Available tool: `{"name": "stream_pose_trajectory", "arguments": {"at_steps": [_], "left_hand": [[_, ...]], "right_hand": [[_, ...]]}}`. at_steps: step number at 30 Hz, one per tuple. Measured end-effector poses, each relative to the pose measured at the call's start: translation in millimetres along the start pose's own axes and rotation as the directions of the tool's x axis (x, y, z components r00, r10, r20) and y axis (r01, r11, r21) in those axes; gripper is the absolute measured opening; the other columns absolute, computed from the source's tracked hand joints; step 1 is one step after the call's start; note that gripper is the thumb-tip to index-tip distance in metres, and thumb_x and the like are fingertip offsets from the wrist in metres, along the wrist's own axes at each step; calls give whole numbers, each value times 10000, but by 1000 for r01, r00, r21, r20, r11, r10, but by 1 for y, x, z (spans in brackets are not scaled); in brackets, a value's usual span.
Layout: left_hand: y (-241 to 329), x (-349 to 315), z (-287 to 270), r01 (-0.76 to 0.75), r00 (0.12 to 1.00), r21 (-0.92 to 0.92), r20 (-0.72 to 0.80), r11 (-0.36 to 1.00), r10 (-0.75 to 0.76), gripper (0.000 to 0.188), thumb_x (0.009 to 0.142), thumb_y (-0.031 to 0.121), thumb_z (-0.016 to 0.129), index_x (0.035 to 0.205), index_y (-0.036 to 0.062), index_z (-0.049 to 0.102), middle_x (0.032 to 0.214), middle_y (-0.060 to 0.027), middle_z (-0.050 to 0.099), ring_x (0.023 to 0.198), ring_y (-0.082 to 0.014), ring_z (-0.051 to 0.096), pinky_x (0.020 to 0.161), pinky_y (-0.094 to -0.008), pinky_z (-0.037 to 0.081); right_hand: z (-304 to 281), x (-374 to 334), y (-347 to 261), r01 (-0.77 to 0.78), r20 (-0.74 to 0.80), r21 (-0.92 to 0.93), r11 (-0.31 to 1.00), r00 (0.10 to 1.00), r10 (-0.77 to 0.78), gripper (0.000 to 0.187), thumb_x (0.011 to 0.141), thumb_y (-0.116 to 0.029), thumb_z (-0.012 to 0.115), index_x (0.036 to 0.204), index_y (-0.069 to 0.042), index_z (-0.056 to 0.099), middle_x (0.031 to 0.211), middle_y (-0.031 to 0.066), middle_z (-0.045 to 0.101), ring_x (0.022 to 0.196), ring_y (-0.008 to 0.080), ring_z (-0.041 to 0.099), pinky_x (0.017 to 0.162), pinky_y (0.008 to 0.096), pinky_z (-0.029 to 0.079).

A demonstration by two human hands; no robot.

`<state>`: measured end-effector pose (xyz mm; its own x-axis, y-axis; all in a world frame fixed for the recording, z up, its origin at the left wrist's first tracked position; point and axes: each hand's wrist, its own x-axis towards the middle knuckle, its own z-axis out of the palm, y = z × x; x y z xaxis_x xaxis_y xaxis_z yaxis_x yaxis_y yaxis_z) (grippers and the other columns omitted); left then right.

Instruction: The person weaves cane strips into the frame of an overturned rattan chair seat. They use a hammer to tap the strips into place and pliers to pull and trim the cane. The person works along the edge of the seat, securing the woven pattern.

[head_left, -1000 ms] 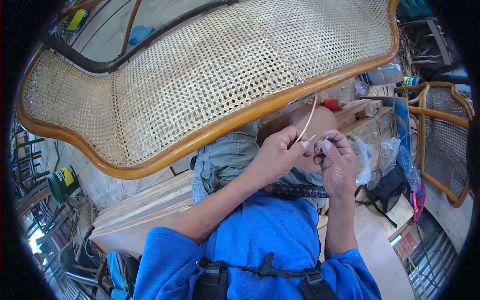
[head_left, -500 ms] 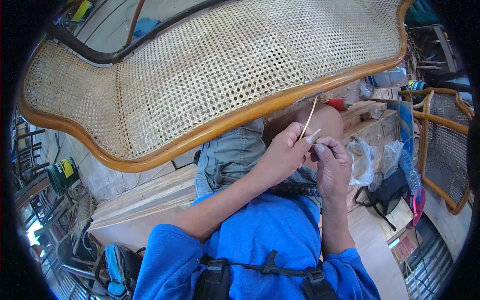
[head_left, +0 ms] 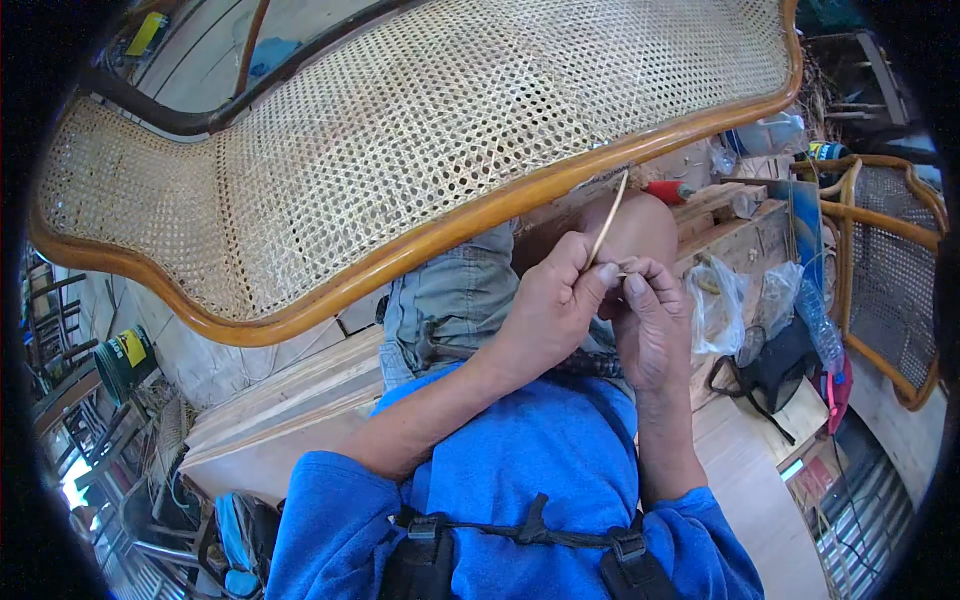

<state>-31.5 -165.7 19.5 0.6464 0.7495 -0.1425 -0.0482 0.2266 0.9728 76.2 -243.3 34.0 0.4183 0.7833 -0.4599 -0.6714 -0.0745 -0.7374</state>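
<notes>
Far left: a dark green bucket (head_left: 122, 360) with a yellow label stood on the cluttered floor, well apart from the work. Pale wooden planks (head_left: 290, 400) lay under the big chair back (head_left: 420, 130), a woven cane panel in a curved orange-brown wooden frame, which leaned across the person's lap and filled most of the view.

Centre: the left hand (head_left: 545, 310) was closed, thumb and forefinger pinched on the cane strip (head_left: 608, 218). The strip rose from the fingers up toward the lower edge of the frame, thin, pale and nearly straight. Just beside it, touching, the right hand (head_left: 650, 325) was also closed, fingertips nipping something small at the strip's lower end; whether that was the strip's tip or a separate peg could not be told.

Judgement on handling: the strip looked very light, springy rather than limp, smooth enough to slip, and likely to kink or split if bent sharply. Best held low, close to the working end, as both hands had it.

Right: a crumpled clear plastic bag (head_left: 715, 305) lay on the wooden surface (head_left: 760, 215), a red-handled tool (head_left: 668, 190) above it, and another cane chair (head_left: 890, 270) stood at the far edge.
</notes>
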Motion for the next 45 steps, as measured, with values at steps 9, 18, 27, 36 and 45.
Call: {"name": "stream_pose_trajectory", "arguments": {"at_steps": [9,18,27,36,45], "left_hand": [[4,-1,4,160,987,-287,24,944,-160,104,934,153,508,961,52,504,779,2,535,627,-39,447,535,-181,379],[-6,-1,-5,-237,971,350,78,906,224,114,859,55,594,969,39,570,817,-82,579,766,-159,577,684,-284,480],[-11,4,-13,235,968,23,89,972,-236,111,875,144,562,910,41,581,777,-67,592,699,-122,566,640,-274,465],[-57,6,-27,211,915,623,146,754,-377,184,808,185,527,852,12,572,818,-227,611,799,-406,590,707,-472,462],[-56,13,-31,148,873,682,250,717,-418,224,798,189,513,897,-1,578,858,-242,619,837,-413,595,760,-488,475]], "right_hand": [[0,0,-5,-118,113,106,987,988,106,99,890,-144,571,960,-77,549,875,33,602,789,148,571,725,304,472],[-3,-3,0,-205,-8,136,969,978,208,119,878,-185,593,951,-100,554,864,-5,585,797,125,558,700,298,457],[-30,20,-13,-147,117,-256,955,976,182,83,895,-115,538,896,-47,585,780,38,596,684,107,551,612,244,444],[16,97,-24,282,199,-587,759,959,-203,85,872,-63,567,926,-6,600,771,29,602,681,75,543,611,209,437],[21,131,-3,468,420,-836,285,882,-217,100,855,0,547,946,4,590,819,26,591,760,98,541,713,225,442]]}}
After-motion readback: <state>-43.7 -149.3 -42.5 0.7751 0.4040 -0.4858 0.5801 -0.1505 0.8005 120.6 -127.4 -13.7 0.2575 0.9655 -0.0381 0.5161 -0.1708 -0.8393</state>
